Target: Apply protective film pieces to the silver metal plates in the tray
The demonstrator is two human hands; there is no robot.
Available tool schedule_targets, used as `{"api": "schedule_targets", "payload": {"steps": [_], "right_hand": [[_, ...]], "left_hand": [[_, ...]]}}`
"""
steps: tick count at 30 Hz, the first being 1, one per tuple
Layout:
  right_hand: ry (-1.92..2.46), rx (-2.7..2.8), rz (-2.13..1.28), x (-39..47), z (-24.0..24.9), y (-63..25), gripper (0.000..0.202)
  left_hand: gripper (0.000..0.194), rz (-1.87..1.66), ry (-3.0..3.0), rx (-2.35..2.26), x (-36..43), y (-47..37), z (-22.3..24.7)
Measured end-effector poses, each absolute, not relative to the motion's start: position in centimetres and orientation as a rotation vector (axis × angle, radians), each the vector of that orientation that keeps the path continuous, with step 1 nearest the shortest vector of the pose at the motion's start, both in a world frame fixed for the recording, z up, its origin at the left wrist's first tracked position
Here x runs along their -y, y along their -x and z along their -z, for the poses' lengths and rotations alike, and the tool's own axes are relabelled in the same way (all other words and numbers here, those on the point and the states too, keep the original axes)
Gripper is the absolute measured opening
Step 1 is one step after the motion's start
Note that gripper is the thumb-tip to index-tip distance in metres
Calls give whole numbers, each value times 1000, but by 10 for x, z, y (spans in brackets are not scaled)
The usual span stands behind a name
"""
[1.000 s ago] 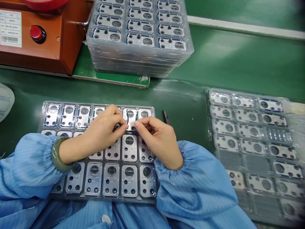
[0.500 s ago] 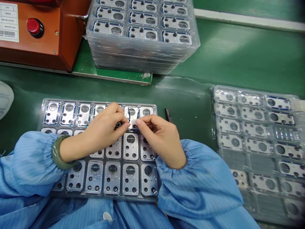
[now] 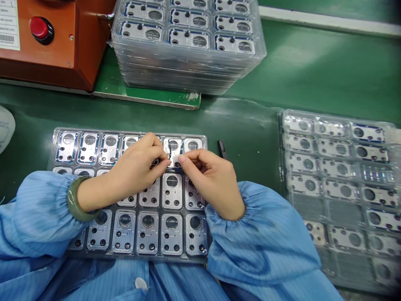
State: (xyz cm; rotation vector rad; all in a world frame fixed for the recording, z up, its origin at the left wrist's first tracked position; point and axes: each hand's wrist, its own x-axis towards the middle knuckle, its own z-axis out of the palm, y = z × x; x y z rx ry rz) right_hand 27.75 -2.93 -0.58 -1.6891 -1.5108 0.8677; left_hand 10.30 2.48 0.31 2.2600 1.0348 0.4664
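A clear plastic tray (image 3: 131,256) lies before me, its pockets filled with rows of silver metal plates, each with one large round window and several small dark holes. My left hand (image 3: 134,165) reaches over the back row, thumb and forefinger pinched together. Opposite it, my right hand (image 3: 216,182) is also closed in a pinch. The fingertips nearly meet over the lower part of one back-row plate (image 3: 174,146), where a thin dark strip (image 3: 169,148) shows. Whatever the fingertips pinch is too small to make out. Both hands hide some plates behind them.
A tall stack of filled clear trays (image 3: 188,69) stands at the back, beside an orange machine (image 3: 59,58) with a red button (image 3: 39,27). Another tray (image 3: 283,167) of plates lies right, some pockets without plates. A slim black tool (image 3: 222,149) lies near my right hand.
The view has shifted very slightly. Both hands keep the same pinched pose over the same plate, and nothing else has visibly moved.
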Motion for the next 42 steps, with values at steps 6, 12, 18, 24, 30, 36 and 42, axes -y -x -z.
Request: {"api": "schedule_targets", "payload": {"steps": [6, 12, 18, 24, 30, 36, 42], "right_hand": [[1699, 1517, -858, 30, 5, -277, 15], [1698, 1588, -784, 31, 5, -276, 14], [1659, 1771, -661, 32, -4, -281, 12], [1691, 1811, -580, 34, -2, -284, 9], [1716, 1817, -565, 33, 2, -283, 10], [1737, 1835, -553, 32, 3, -283, 12], [1733, 1882, -481, 33, 5, -282, 12]], "left_hand": [[6, -454, -2276, -1025, -25, -101, -1], [4, -424, -2287, -1005, -26, -100, -1], [4, -402, -2300, -1009, -26, -100, -2], [4, -415, -2316, -999, -26, -100, -3], [4, -418, -2310, -999, -27, -101, -3], [4, -406, -2311, -1003, -26, -101, -2], [5, -413, -2334, -1016, -25, -101, -3]]}}
